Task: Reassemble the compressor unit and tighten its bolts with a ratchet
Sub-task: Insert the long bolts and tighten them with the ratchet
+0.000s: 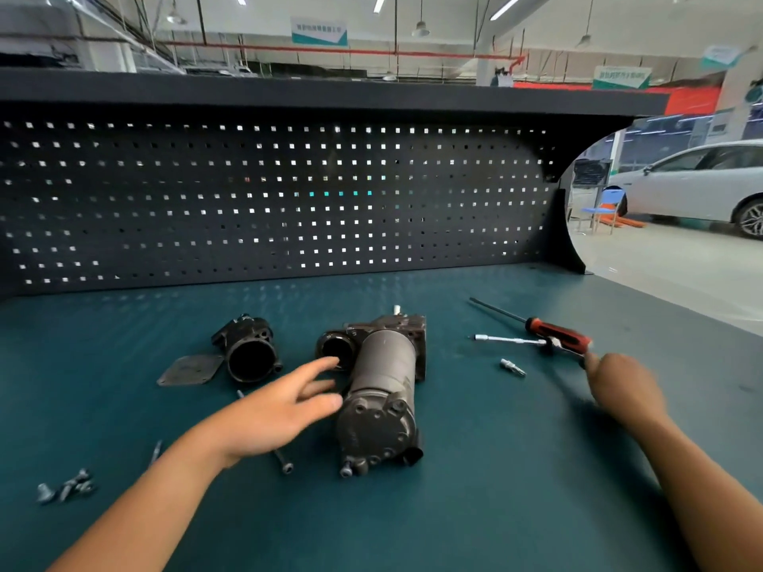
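Stage: early, nothing joined yet | compressor body (384, 390) is laid mid worktop (475, 509), loose part (249, 350) and bolts (66, 489) beside | left hand (272, 410) fingers spread, nothing held | right hand (623, 386) blurred, grip cannot be told

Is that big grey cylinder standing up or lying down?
Lying down. The grey cylinder rests lengthwise on the green bench, its round bolted end facing the camera.

The compressor body (384, 365) was dull grey metal, grimy; the tabletop (495, 468) smooth matt teal; the screwdriver handle (561, 336) glossy, probably plastic; the bolts (66, 487) bright metal.
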### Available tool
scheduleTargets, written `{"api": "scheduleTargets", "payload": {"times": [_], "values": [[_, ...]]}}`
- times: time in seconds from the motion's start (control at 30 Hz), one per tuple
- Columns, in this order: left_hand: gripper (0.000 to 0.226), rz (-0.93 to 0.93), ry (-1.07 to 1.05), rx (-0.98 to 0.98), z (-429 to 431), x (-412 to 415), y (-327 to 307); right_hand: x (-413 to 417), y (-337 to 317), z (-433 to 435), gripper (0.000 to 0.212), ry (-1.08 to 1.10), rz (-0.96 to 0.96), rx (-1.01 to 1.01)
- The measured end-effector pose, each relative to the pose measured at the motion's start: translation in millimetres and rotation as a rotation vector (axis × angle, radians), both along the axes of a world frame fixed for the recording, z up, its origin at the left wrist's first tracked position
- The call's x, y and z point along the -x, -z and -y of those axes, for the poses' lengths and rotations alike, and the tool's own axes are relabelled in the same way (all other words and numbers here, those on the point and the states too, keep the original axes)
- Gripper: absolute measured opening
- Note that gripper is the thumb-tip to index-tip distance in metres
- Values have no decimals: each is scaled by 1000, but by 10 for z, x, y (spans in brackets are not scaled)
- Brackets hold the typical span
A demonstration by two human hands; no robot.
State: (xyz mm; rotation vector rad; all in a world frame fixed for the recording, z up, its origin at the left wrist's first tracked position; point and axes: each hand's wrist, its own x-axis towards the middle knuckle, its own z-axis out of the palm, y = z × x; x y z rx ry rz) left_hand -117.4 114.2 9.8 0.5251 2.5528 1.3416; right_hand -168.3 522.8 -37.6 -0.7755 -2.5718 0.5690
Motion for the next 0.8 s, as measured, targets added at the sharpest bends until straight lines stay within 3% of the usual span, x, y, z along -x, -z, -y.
{"api": "scheduleTargets", "payload": {"times": [0.07,0.17,0.23,0.33,0.37,0.47,0.57,0.7,0.77,0.8], "values": [[42,-85,-135,-97,23,28,-26,-79,-86,24,52,-35,-103,297],[22,-379,-351,-259,-34,23,-113,-347,-312,329,43,-178,-249,925],[22,-492,-423,-382,-141,-12,-176,-565,-482,721,41,-361,-210,1294],[14,-309,-355,-576,-373,-143,-271,-931,-674,1393,43,-640,0,1635],[25,-181,-272,-635,-458,-218,-317,-1063,-706,1604,44,-718,81,1670],[63,82,-114,-897,-646,-407,-426,-1388,-695,2112,54,-911,299,1596],[47,119,-175,-1178,-647,-558,-553,-1552,-695,2365,55,-1021,290,1469],[30,144,-63,-1361,-453,-779,-617,-1572,-773,2301,48,-1150,-92,675],[32,194,154,-1369,-230,-822,-586,-1519,-828,2187,50,-1091,-350,425],[22,283,330,-1390,-138,-834,-571,-1488,-865,2104,44,-1015,-550,354]]}}
